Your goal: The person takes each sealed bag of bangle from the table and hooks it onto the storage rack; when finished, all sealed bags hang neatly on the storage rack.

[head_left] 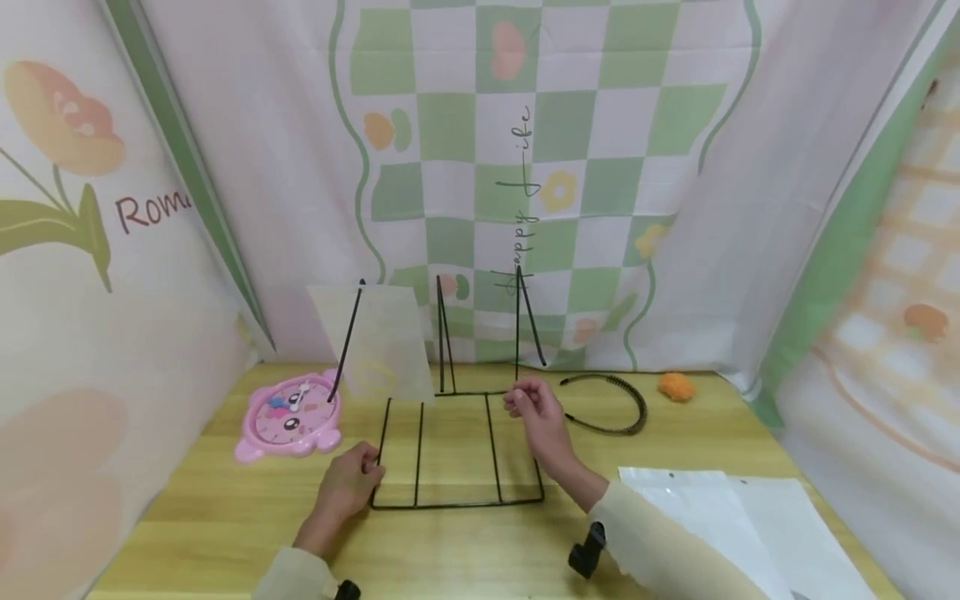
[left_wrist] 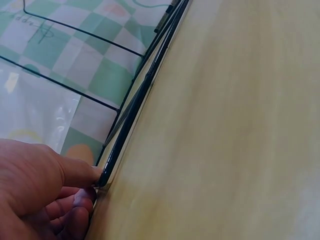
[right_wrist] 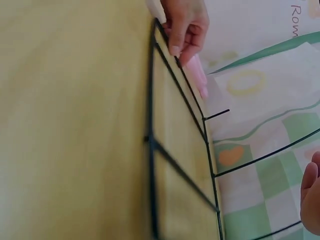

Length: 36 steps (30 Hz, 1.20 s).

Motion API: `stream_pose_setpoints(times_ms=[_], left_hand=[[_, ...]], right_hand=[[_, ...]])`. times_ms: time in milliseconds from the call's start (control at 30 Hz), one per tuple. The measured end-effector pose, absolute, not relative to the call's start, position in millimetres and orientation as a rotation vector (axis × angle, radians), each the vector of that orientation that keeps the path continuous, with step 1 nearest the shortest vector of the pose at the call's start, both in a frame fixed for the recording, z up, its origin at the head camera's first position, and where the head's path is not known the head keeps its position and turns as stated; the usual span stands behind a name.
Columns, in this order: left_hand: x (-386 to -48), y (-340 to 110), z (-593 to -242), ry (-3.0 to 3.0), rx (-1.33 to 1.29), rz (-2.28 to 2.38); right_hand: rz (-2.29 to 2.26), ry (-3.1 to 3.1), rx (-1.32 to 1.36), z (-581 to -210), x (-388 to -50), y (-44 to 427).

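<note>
Head view: black wire rack (head_left: 471,393), lwr ctr of frame, base flat on the wood table (head_left: 450,558), thin prongs standing at its back. Person's left hand (head_left: 348,483) is at the rack's left side, thumb & fingertips closed in a pinch on the wire. Right hand (head_left: 543,417) is raised by the back right corner, fingers curled, thumb close to them; can't tell if it has hold of any wire. From where I stand, step in hand is prob. steadying or adjusting the rack; next move prob. calls for a firm left pinch while the right gets a clear grip, w/o tipping the frame.

Just left of ctr, a translucent sheet (head_left: 390,342) shows behind the left prong (head_left: 347,342); can't tell what holds it up. Further out: pink clock (head_left: 292,417) w/ a cartoon face, left; dark headband (head_left: 638,403) & small orange lump (head_left: 677,387), right of ctr; white plastic sheets (head_left: 750,517), lwr right. Green-checked curtain (head_left: 555,125) fills upper ctr.
</note>
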<state>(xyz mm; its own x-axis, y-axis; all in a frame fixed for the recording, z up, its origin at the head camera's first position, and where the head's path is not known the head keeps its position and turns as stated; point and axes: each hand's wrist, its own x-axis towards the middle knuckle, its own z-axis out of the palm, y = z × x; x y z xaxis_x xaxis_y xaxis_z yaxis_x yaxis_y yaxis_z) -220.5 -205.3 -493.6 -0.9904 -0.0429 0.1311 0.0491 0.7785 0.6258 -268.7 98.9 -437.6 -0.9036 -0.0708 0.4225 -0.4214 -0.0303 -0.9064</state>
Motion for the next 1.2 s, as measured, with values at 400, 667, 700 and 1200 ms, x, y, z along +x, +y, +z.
stream_pose_setpoints(times_ms=[400, 667, 700, 1200], left_hand=[[-223.7, -202.8, -492.9, -2.827, -0.018, -0.992], [-223.0, -203.2, -494.1, -2.841, -0.013, -1.003], [-222.0, -204.0, -493.8, -2.842, -0.006, -1.008], [-220.8, -206.2, -496.9, -2.805, -0.052, -0.999]], right_hand=[[2.034, -2.043, 0.331, -445.9, -225.2, 166.4], [2.022, -2.043, 0.158, -455.7, -201.1, 211.1], [2.026, -2.041, 0.14, -457.7, -198.5, 215.3], [1.668, -2.179, -0.452, -474.5, -176.4, 284.2]])
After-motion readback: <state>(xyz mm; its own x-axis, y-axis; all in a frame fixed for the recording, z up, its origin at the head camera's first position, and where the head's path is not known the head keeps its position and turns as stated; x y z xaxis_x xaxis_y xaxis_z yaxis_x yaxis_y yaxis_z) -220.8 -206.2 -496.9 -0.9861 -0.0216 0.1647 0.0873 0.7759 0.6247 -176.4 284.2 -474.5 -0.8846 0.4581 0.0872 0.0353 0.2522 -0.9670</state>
